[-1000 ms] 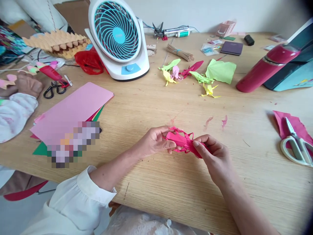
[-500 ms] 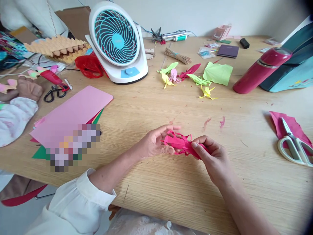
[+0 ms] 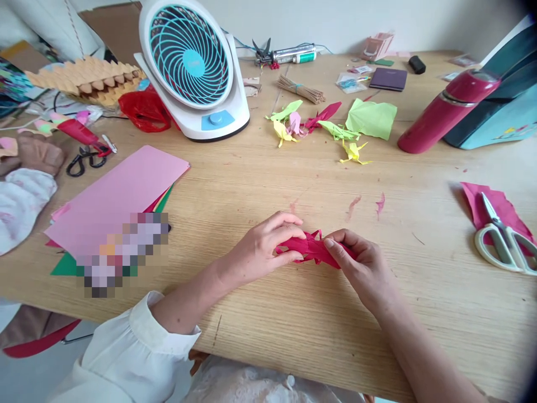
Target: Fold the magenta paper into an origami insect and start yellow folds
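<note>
A folded magenta paper piece [image 3: 312, 246] with thin cut strips spans the gap between my hands, above the wooden table [image 3: 268, 319]. My right hand [image 3: 356, 263] pinches its right end between thumb and fingers. Around the left end curl the thumb and fingers of my left hand [image 3: 266, 246], covering part of the strips. White-handled scissors [image 3: 501, 238] lie at the right on a magenta paper sheet [image 3: 514, 210].
Beyond my hands lie folded paper figures [image 3: 354, 151] and a green sheet [image 3: 371, 118]. A fan [image 3: 193, 64] stands back left, a red bottle [image 3: 448, 112] back right. Pink paper [image 3: 121, 196] lies left, near another person's hand [image 3: 39, 151].
My left hand has turned over and closed its fingers around the left end of the magenta paper. My right hand keeps its pinch. The view has shifted slightly.
</note>
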{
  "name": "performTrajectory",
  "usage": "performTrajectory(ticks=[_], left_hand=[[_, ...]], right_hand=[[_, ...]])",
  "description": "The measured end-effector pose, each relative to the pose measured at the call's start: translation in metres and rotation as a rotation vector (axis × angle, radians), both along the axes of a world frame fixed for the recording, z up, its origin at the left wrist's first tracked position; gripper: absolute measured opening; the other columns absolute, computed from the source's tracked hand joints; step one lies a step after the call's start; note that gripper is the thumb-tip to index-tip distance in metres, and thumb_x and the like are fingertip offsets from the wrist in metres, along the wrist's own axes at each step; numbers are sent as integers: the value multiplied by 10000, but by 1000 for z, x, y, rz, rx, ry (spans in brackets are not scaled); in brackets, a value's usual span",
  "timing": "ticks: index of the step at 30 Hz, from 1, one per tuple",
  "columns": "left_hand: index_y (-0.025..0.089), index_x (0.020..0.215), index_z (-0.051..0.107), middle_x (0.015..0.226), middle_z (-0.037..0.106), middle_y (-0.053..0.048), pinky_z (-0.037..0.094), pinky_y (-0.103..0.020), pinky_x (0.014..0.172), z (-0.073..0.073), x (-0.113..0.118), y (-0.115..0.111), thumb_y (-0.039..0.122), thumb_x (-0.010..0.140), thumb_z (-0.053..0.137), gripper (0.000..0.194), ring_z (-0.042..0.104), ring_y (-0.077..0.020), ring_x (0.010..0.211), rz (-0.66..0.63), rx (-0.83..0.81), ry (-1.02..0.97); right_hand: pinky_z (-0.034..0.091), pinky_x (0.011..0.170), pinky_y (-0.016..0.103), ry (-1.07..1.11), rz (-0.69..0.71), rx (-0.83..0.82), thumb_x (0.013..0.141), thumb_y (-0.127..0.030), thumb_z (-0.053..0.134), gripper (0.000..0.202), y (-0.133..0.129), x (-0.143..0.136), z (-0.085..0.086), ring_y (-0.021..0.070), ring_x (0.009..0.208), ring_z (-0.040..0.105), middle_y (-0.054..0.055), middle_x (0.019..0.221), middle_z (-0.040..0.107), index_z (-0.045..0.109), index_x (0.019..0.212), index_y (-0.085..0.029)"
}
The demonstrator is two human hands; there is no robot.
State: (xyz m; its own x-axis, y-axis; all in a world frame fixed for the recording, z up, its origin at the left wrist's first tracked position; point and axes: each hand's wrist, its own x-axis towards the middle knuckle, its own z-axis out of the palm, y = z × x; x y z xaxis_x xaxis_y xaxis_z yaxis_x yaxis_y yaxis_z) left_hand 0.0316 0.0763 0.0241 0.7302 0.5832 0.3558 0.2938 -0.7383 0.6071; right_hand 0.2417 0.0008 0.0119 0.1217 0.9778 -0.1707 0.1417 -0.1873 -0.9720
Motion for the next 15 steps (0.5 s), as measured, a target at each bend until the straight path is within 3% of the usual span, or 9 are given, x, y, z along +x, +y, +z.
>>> performTrajectory(ticks=[6, 10, 15], left_hand=[[179, 1102, 615, 1269, 584, -119, 524, -321, 987, -2, 0, -2, 187, 871, 686, 242, 610, -194, 1161, -83, 34, 45], [175, 1097, 637, 1289, 581, -132, 517, -351, 996, 0, 1, -6, 196, 893, 653, 205, 605, -220, 1178, -35, 67, 95], [183, 1061, 659, 1174, 614, -105, 542, -302, 900, -2, 2, -7, 247, 919, 626, 159, 652, -191, 1051, -12, 13, 74]], right_hand=[[329, 532, 235, 62, 45, -40, 848, -540, 650, 386, 2, 3, 1, 98, 573, 434, -8, 637, 566, 634, 740, -170], [337, 529, 234, 68, 31, -34, 832, -533, 669, 378, 3, 3, 1, 100, 575, 451, 4, 655, 597, 637, 750, -165], [343, 527, 245, 64, 20, -17, 820, -535, 679, 382, 5, 2, 0, 107, 572, 447, 9, 645, 595, 637, 727, -167]])
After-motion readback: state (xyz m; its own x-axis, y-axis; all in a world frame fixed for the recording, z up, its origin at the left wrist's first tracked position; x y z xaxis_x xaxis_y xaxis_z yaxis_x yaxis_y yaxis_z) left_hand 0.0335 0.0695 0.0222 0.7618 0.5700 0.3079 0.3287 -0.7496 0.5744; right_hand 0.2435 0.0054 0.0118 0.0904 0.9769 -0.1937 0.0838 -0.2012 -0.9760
